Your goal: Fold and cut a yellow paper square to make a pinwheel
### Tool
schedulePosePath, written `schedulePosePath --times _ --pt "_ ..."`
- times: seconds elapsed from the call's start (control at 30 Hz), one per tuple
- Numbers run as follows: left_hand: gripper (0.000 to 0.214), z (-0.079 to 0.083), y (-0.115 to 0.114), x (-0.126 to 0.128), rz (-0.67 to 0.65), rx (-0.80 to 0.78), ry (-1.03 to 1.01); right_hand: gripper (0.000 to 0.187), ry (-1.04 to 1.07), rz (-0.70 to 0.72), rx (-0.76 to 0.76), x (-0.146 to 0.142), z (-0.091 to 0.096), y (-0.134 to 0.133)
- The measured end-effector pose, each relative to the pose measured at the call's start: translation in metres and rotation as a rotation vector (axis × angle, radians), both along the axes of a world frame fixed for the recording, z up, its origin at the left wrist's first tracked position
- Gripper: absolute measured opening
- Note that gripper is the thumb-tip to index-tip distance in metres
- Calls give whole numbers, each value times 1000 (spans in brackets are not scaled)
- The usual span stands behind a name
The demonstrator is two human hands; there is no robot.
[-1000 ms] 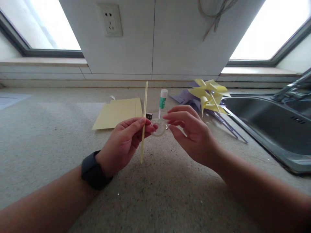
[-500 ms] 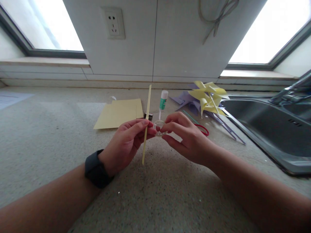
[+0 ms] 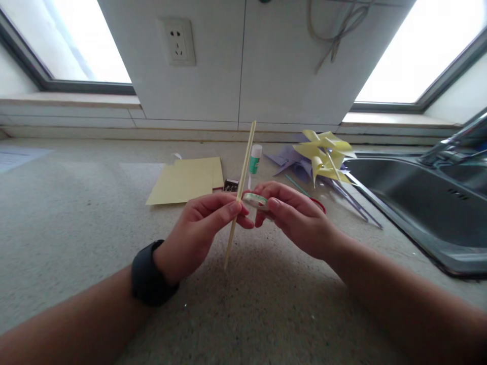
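My left hand [image 3: 205,225] pinches a thin, pale yellow paper stick [image 3: 245,167] between thumb and fingers, tilted with its top leaning right. A small roll of clear tape [image 3: 255,201] is gripped by my right hand [image 3: 292,213], its near edge close to the stick and my left fingertips. Whether a strip of tape runs between roll and stick I cannot tell. Behind the hands a glue stick [image 3: 254,159] with a white cap stands upright. Left of it lies a small open box [image 3: 230,185] of tiny dark items, partly hidden by my left hand.
Yellow paper sheets [image 3: 182,182] lie at the left. Yellow and purple paper pinwheels [image 3: 323,154] lie at the right by the metal sink [image 3: 418,213]. Red-handled scissors [image 3: 318,204] show partly behind my right hand. A printed sheet [image 3: 23,157] lies far left.
My right hand has turned the tape roll from facing me to nearly flat and now grips it with the thumb on top. The stick's top has tilted further right.
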State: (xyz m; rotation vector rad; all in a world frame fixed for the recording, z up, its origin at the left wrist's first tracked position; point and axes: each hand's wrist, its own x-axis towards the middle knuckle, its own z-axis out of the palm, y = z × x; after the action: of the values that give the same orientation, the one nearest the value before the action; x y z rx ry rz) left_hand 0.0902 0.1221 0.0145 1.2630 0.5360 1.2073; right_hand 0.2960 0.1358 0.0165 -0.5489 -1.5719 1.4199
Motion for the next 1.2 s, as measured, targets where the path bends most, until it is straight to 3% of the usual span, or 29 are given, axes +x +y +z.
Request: schedulePosePath --times 0.2,0.5,0.97,1.2 --pt "18 -1 0 0 -40 132 76 16 61 127 -169 3 0 -2" --pt "23 8 -7 0 33 295 311 21 -157 133 46 3 7 -2" --pt "23 6 -7 1 69 257 330 21 -133 93 31 1 5 -3" --pt "16 -1 -3 0 52 117 194 20 -48 106 -11 -1 6 -3"
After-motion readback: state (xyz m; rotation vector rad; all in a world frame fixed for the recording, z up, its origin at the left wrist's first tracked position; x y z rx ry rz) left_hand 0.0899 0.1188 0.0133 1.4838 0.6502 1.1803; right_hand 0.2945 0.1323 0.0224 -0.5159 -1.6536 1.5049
